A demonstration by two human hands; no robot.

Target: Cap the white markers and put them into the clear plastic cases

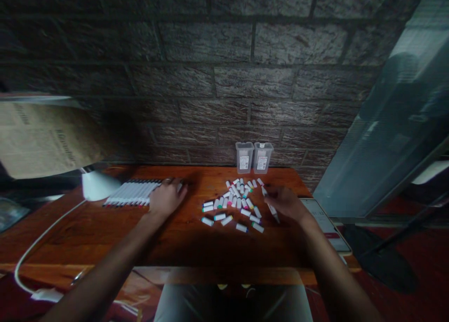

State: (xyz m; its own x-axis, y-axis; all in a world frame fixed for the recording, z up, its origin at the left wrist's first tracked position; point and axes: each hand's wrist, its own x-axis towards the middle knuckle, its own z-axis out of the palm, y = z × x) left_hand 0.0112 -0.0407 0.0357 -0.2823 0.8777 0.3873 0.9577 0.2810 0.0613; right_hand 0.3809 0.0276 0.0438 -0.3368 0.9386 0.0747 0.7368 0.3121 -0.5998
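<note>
My left hand [167, 196] rests, fingers curled, on the right end of a row of white markers [131, 194] laid side by side on the wooden table [105, 233]. What its fingers grip is hidden. My right hand [286, 203] pinches one white marker [270, 204], tilted with its tip toward the near right. Between my hands lies a loose heap of several white marker caps with coloured ends [236, 203].
Two clear plastic containers [253, 157] stand against the brick wall behind the caps. A white lamp head [98, 185] and its cord [38, 240] sit at the left. A phone [324, 224] lies at the table's right edge.
</note>
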